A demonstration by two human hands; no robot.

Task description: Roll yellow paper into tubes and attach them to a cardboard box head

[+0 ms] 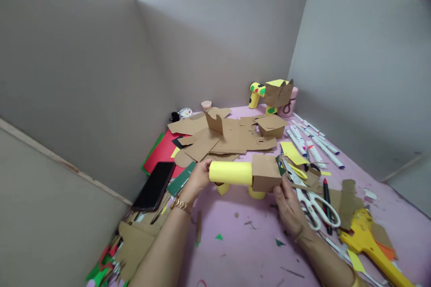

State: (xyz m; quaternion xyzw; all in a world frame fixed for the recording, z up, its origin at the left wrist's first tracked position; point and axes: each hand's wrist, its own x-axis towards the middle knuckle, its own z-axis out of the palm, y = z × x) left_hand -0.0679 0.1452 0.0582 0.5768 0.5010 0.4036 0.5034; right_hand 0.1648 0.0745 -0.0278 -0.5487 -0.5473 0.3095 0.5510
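Between my hands is a cardboard figure: a yellow paper-covered tube [230, 173] joined to a small brown cardboard box [268, 174], with short yellow legs beneath. My left hand [200, 176] grips the tube's far left end, its fingers partly behind it. At the box's lower right corner, my right hand [290, 206] holds with thumb and fingers. Close to that hand lie white-handled scissors [313, 208]. A similar spotted yellow figure [274, 94] with a cardboard head stands at the back right.
Cardboard sheets [232, 136] cover the table's back. Several markers [316, 141] lie along the right wall. A yellow glue gun [365, 237] is at front right, a black phone [155, 186] at left. Paper scraps dot the pink tabletop [242, 251]; grey partitions [222, 40] enclose it.
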